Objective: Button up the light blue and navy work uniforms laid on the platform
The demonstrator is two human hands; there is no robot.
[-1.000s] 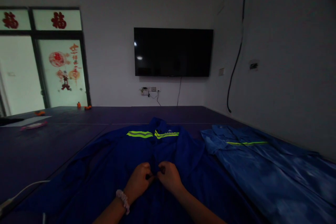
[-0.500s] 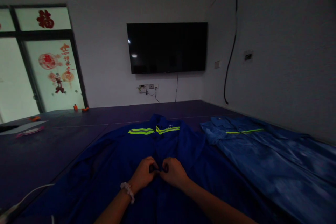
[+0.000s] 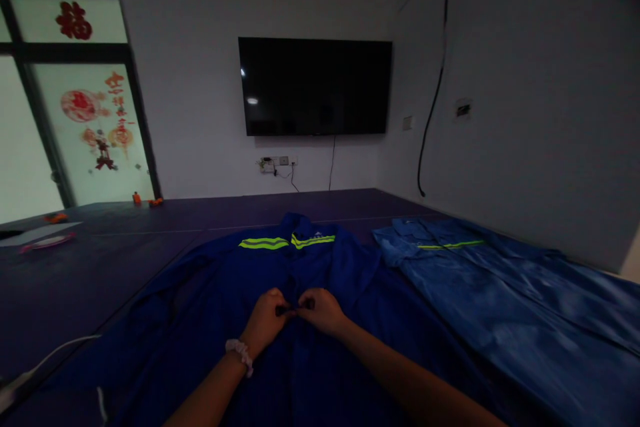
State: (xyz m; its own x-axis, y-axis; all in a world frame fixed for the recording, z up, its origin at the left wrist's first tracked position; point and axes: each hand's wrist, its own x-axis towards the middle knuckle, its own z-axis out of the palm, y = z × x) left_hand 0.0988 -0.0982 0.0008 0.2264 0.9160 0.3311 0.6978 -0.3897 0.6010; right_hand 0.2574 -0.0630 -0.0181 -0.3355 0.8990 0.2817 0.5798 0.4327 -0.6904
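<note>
A dark blue work jacket with yellow-green reflective strips across the chest lies spread out, its collar pointing away from me. My left hand, with a pale scrunchie on the wrist, pinches the jacket's front edge at the middle. Opposite it, my right hand pinches the same front opening, fingertips nearly touching those of the left. Whatever small fastening lies between the fingertips is too dark to make out.
A lighter blue garment with a yellow-green strip lies at the right. Small orange objects and a pink-edged item sit on the purple surface at the left. White cable runs near the left edge. A television hangs ahead.
Both hands stay pinched on the jacket front, with only slight finger movement. The whole view has shifted a little, so things appear slightly further left and up.
</note>
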